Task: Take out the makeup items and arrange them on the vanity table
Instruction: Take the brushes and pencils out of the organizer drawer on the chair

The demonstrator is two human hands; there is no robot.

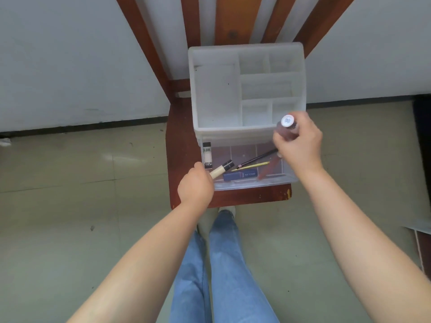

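A translucent white organizer (247, 134) stands on a red-brown wooden chair seat (179, 145), its clear bottom drawer (251, 184) pulled out toward me. My left hand (196, 186) grips a beige tube with a black cap (221, 169) at the drawer's left front. My right hand (299, 141) holds a brownish bottle with a white cap (287, 125) above the drawer's right side. In the drawer lie a white tube with black lettering (207, 155), a black pencil (256, 159), a yellow pencil (250, 166) and a blue box (240, 176).
The organizer's top compartments (215, 94) hold nothing. The chair back (233, 22) rises against a white wall (70, 54). Pale tiled floor (70, 206) surrounds the chair. My legs in blue jeans (224, 264) stand right before the seat. A dark object (422, 159) sits at the right edge.
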